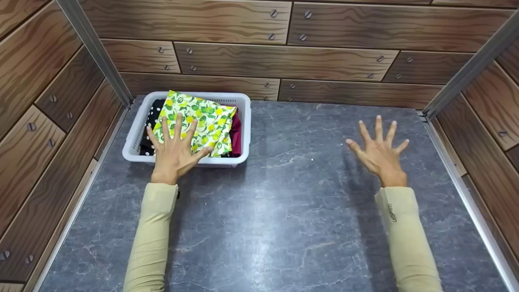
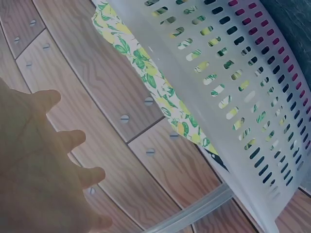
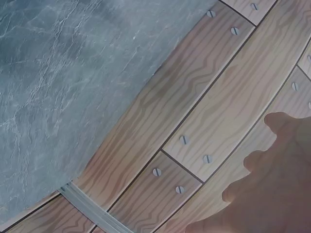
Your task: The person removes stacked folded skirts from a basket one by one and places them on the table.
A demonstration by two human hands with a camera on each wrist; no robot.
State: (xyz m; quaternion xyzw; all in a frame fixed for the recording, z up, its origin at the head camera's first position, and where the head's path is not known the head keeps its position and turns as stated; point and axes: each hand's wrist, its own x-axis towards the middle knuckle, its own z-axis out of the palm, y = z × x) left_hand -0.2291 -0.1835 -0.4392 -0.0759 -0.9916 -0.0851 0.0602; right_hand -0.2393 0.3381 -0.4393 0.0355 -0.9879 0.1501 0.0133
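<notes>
My left hand (image 1: 175, 152) is spread palm down, overlapping the front of a white plastic basket (image 1: 243, 150) in the head view. In the left wrist view that hand (image 2: 43, 170) shows apart from the basket's slotted wall (image 2: 194, 63). Folded cloth with a yellow lemon and green leaf print (image 1: 202, 121) lies on top in the basket. Beside it show black cloth with white dots (image 1: 148, 140) and dark red cloth (image 1: 236, 134). To the right, my right hand (image 1: 381, 156) hovers with spread fingers and holds nothing; its fingers (image 3: 257, 160) appear in the right wrist view.
The grey marbled tabletop (image 1: 292, 194) stretches between and around the arms. Wood-patterned panels (image 1: 235, 61) wall in the back and both sides. Metal corner posts (image 1: 97, 52) stand at the back left and back right, and a metal rail (image 1: 474, 202) edges the right side.
</notes>
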